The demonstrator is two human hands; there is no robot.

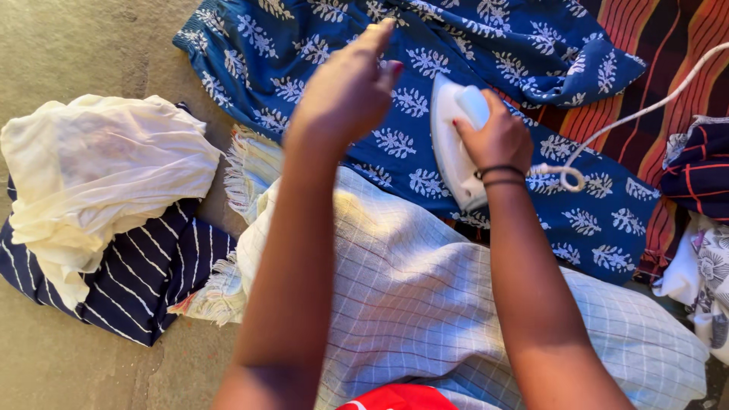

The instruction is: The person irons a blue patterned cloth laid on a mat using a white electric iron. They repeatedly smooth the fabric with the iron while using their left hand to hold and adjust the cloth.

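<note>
The right hand (497,137) was closed around the handle of a white clothes iron (454,144), whose soleplate rested flat on a blue garment with a white leaf print (456,45). The left hand (345,91) hovered above that same garment, just left of the iron, fingers loosely extended and holding nothing; whether it touched the cloth could not be told. A white cord (630,114) ran from the iron's rear, looped beside the right wrist and climbed toward the upper right corner over a red and orange striped cloth (676,53) that lay beneath the blue garment. Nearer the person, a pale checked cloth with a fringed edge (425,304) covered the lap area and overlapped the garment's near edge. Well off to the left on the floor (76,45), a crumpled cream cloth (99,175) lay on top of a navy pinstriped garment (144,281). At the right edge lay a dark blue cloth with red lines (699,171) and a white floral print cloth (710,281).
</note>
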